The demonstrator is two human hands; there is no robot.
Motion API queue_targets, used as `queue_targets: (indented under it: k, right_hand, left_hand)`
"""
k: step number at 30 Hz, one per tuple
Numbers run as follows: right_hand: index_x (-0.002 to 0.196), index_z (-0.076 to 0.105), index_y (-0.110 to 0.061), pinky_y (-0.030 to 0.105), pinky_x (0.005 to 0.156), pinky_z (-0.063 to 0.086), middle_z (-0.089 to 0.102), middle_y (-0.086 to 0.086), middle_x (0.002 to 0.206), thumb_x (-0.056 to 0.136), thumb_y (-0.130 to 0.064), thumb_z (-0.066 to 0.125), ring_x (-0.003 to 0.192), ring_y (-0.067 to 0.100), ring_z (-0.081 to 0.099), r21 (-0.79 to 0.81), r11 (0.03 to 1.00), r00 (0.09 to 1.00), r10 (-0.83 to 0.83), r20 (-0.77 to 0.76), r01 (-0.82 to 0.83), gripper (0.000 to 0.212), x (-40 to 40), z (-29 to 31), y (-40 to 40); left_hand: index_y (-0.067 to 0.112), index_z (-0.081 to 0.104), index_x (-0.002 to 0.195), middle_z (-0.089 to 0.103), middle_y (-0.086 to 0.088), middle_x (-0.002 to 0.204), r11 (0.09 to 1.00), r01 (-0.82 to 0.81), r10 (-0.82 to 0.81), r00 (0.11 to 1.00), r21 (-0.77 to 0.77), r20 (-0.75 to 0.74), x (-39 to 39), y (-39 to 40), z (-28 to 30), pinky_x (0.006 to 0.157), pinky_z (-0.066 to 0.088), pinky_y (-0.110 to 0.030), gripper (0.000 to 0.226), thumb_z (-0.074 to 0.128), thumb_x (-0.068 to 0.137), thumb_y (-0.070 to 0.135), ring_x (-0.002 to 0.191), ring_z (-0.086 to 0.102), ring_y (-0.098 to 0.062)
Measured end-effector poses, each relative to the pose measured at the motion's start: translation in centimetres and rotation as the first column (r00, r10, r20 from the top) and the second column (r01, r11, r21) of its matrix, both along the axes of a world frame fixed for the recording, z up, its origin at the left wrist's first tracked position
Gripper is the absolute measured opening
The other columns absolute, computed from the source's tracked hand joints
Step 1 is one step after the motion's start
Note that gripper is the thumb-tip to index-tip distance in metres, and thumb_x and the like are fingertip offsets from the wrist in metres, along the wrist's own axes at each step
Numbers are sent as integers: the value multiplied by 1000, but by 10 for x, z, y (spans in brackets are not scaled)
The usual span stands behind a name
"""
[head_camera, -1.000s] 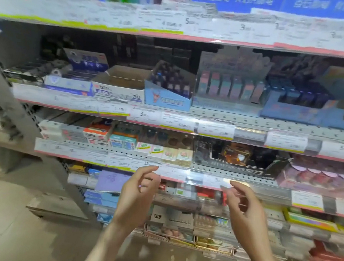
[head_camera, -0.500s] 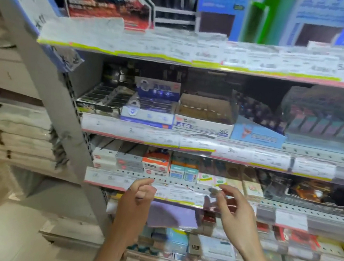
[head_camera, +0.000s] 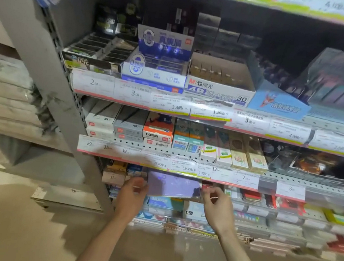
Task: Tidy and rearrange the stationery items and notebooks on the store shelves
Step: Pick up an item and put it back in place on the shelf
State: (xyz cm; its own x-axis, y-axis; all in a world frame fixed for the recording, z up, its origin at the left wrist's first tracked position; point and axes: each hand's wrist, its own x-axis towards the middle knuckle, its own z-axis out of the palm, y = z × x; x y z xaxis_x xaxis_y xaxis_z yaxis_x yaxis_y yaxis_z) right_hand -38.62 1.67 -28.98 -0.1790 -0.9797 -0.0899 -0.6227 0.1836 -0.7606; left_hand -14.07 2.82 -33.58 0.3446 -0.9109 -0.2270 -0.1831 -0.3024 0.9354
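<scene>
Both hands at a purple notebook [head_camera: 173,186] under the price rail [head_camera: 183,170].
Left hand [head_camera: 133,192] fingers curl at its left edge, right hand [head_camera: 214,201] pinches its right edge; open floor [head_camera: 16,230] lies below them.

A grey metal store shelf unit [head_camera: 49,86] carries tiers fronted with white price labels [head_camera: 132,92]. On the upper tier a white cardboard eraser box [head_camera: 218,88] sits between a blue-and-white display carton [head_camera: 154,72] and a light blue carton [head_camera: 277,103]. One tier below, small white, orange and teal boxes [head_camera: 158,132] stand side by side.
</scene>
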Motion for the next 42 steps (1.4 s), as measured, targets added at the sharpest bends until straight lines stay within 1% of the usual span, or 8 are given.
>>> queue_targets:
  k: [2,5,11,18,23,29,35,42]
  right_hand:
    - [78,61,-31,26,59,43,69,-13,80,95,-22,59,71,5,64,47,999,1000,-11,10,10,19,0,-8,-1]
    - [82,65,-27,26,69,46,68,-12,94,95,-17,58,82,2,64,95,995,999,7,48,-12,17,3,-16,-7]
    - [94,67,-14,34,87,54,72,-7,91,96,-16,58,89,9,68,186,982,982,0,191,-36,10,9,-38,-21]
    - [111,53,-19,27,64,48,71,6,84,95,-29,64,79,19,67,244,970,972,-37,231,-20,22,6,-47,-13]
    - [116,55,-22,23,56,46,68,3,70,98,-28,58,60,16,61,357,927,975,37,218,-115,19,5,-56,2]
    - [98,55,-5,20,56,40,61,2,67,97,-20,56,53,9,49,465,867,969,72,236,-177,15,1,-67,16]
    - [125,46,-18,22,59,44,60,10,67,98,-20,59,62,18,53,388,912,925,-29,379,-130,30,15,-65,-2]
    - [85,56,-10,32,64,46,67,9,65,90,-5,62,60,19,58,395,916,954,-49,297,-76,9,11,-82,3]
  left_hand:
    - [14,64,101,68,-1,99,1000,23,-22,999,21,-48,-5,-7,-1,74,51,-15,16,66,90,2,93,64,-20]
    - [21,61,102,65,5,98,999,25,-23,998,32,-55,-10,-16,-4,77,54,-26,25,65,89,0,94,63,-20]
    - [12,55,109,61,5,92,999,34,-30,993,40,-115,-12,-25,-4,59,51,-11,32,58,89,-13,86,60,-21]
    - [42,44,119,67,-9,81,982,130,-110,983,136,-144,4,-4,-18,71,53,-33,57,59,90,-5,77,64,-28]
    - [23,48,126,67,-19,93,967,165,-138,979,194,-148,7,-7,-19,77,53,-45,33,59,96,15,85,65,-34]
    - [28,52,117,64,1,109,964,183,-149,973,191,-178,7,-25,-15,74,53,-28,22,55,98,17,99,63,-17]
    - [23,54,117,65,1,112,945,252,-218,961,207,-171,14,-16,-25,71,48,-20,20,57,98,20,98,62,-10]
    - [18,55,107,68,-4,106,927,275,-248,959,255,-135,23,8,-41,75,57,-35,13,61,95,16,94,67,-21]
